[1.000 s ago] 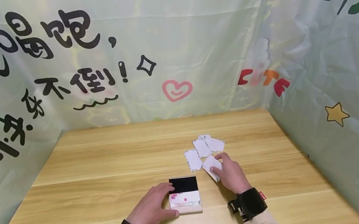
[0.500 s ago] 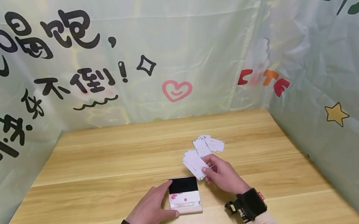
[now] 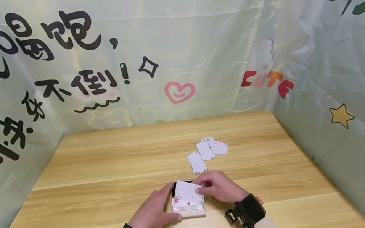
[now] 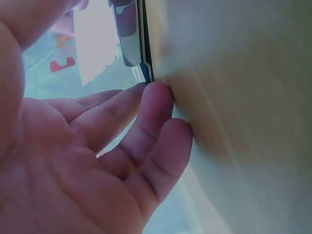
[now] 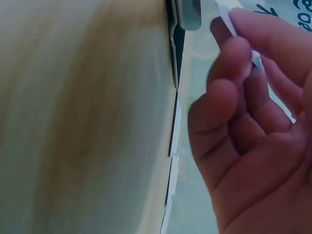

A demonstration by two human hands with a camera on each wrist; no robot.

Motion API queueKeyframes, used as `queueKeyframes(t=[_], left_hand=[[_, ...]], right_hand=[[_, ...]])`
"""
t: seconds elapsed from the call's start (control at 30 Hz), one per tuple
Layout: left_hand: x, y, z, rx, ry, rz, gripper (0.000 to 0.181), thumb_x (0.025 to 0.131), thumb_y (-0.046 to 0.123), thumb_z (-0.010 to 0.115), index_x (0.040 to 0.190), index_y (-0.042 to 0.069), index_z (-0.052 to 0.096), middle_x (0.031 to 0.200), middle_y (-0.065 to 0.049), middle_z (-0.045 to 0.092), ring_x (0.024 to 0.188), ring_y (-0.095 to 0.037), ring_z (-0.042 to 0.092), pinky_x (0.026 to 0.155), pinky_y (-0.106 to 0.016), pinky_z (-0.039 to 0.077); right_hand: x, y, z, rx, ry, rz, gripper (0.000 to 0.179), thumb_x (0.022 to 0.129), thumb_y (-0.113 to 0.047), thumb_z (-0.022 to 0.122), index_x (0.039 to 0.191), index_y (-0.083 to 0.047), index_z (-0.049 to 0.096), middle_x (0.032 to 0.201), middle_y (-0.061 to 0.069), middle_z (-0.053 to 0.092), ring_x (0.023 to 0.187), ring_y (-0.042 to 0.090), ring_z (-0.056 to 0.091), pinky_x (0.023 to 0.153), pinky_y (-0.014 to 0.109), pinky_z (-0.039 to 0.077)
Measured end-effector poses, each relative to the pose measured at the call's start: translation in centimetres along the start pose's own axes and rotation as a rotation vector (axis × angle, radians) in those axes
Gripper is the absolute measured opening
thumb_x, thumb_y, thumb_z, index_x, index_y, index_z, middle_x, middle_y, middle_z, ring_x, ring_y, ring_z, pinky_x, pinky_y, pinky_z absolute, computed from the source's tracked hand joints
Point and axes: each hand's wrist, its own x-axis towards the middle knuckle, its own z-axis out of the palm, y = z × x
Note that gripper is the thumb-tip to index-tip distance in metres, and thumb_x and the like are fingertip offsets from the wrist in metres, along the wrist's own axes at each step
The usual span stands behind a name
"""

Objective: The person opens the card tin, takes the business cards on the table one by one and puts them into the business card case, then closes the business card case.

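Observation:
My right hand (image 3: 223, 186) pinches a white card (image 3: 187, 191) with printed text between thumb and fingers. The card is over a flat card case (image 3: 192, 212), covering most of its black inner part. In the right wrist view the pinched card (image 5: 225, 18) shows as a thin edge beside the fingers. My left hand (image 3: 154, 209) holds the case at its left side, thumb at the near edge and fingers along the left edge. The left wrist view shows fingertips touching the table and the case (image 4: 129, 39). A white card with a pink flower pattern is partly visible inside the case.
Several white cards (image 3: 197, 163) with patterned edges lie loosely overlapping on the wooden table (image 3: 109, 170), beyond the case. Printed fabric walls (image 3: 190, 53) border the table at the back and sides.
My right hand has picked up the nearest card, carried it left and towards me, and brought it over the case. The left hand and the case have stayed in place.

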Motion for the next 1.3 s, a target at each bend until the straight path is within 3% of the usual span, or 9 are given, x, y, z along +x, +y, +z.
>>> queueKeyframes(t=[0.17, 0.33, 0.47, 0.77, 1.03, 1.17, 1.3], left_hand=[[0.0, -0.1, 0.1, 0.008, -0.004, -0.002, 0.099, 0.07, 0.053, 0.077, 0.148, 0.01, 0.034, 0.144, -0.008, 0.047, 0.124, -0.029, 0.046, 0.1, -0.049, 0.038], [0.0, -0.1, 0.1, 0.012, -0.006, -0.01, 0.098, 0.071, 0.053, 0.077, 0.148, 0.01, 0.034, 0.144, -0.008, 0.047, 0.125, -0.03, 0.045, 0.101, -0.049, 0.037], [0.1, 0.0, 0.1, 0.016, -0.004, -0.017, 0.096, 0.071, 0.053, 0.077, 0.148, 0.011, 0.035, 0.143, -0.008, 0.048, 0.125, -0.03, 0.045, 0.101, -0.049, 0.037], [0.1, 0.0, 0.2, 0.031, 0.004, -0.006, 0.095, 0.07, 0.053, 0.077, 0.146, 0.01, 0.037, 0.14, -0.007, 0.051, 0.118, -0.028, 0.049, 0.096, -0.047, 0.041], [0.0, 0.0, 0.2, 0.031, 0.0, -0.014, 0.095, 0.07, 0.054, 0.076, 0.146, 0.011, 0.037, 0.14, -0.006, 0.051, 0.118, -0.027, 0.049, 0.095, -0.047, 0.041], [0.0, 0.0, 0.1, 0.029, -0.003, -0.014, 0.095, 0.07, 0.053, 0.077, 0.146, 0.011, 0.037, 0.14, -0.006, 0.05, 0.119, -0.028, 0.048, 0.096, -0.047, 0.041], [0.0, 0.0, 0.2, 0.026, 0.0, -0.012, 0.095, 0.07, 0.052, 0.077, 0.146, 0.011, 0.037, 0.141, -0.007, 0.05, 0.122, -0.031, 0.047, 0.098, -0.049, 0.039]], right_hand=[[0.0, 0.1, 0.3, -0.034, -0.053, -0.001, 0.019, 0.088, -0.03, 0.068, 0.107, -0.03, 0.072, 0.093, -0.012, 0.066, 0.078, 0.01, 0.054, 0.067, 0.028, 0.046], [-0.1, -0.2, 0.4, -0.071, -0.039, 0.028, 0.018, 0.085, -0.028, 0.072, 0.102, -0.024, 0.072, 0.087, -0.01, 0.062, 0.077, 0.01, 0.054, 0.066, 0.028, 0.046], [0.0, -0.3, 0.4, -0.057, -0.028, 0.052, 0.017, 0.083, -0.025, 0.073, 0.098, -0.021, 0.066, 0.088, -0.007, 0.062, 0.078, 0.011, 0.056, 0.069, 0.029, 0.049], [-0.2, -0.5, 0.6, 0.009, -0.104, 0.076, 0.013, 0.08, -0.021, 0.076, 0.09, -0.02, 0.067, 0.083, -0.006, 0.062, 0.073, 0.011, 0.056, 0.065, 0.027, 0.048], [-0.3, -0.2, 0.5, -0.034, -0.1, 0.02, 0.01, 0.087, -0.034, 0.069, 0.091, -0.025, 0.073, 0.084, -0.009, 0.063, 0.076, 0.01, 0.056, 0.067, 0.028, 0.048], [-0.3, 0.0, 0.1, -0.12, 0.011, 0.02, 0.022, 0.093, -0.036, 0.061, 0.105, -0.02, 0.071, 0.097, -0.007, 0.062, 0.087, 0.012, 0.055, 0.075, 0.032, 0.047], [-0.6, 0.2, -0.4, -0.254, 0.103, 0.043, 0.043, 0.096, -0.029, 0.055, 0.133, -0.008, 0.055, 0.134, 0.014, 0.051, 0.12, 0.029, 0.047, 0.099, 0.048, 0.039]])
